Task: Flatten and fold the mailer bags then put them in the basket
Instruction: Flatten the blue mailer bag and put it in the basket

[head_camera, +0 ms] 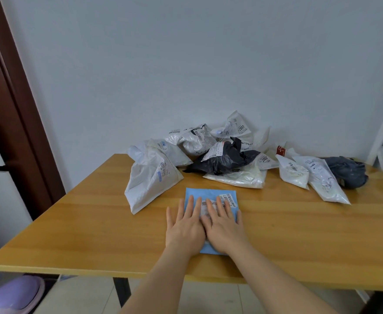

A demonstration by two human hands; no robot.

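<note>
Now we are pressing the blue mailer bag point(211, 194) at lower center with left hand point(184, 225) and right hand point(223, 225) spread flat, and sweeping outward should be clearing the air.

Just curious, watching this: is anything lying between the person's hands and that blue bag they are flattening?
Nothing visible. The left hand and right hand lie flat on the blue mailer bag; the other bags sit farther back on the table.
</note>
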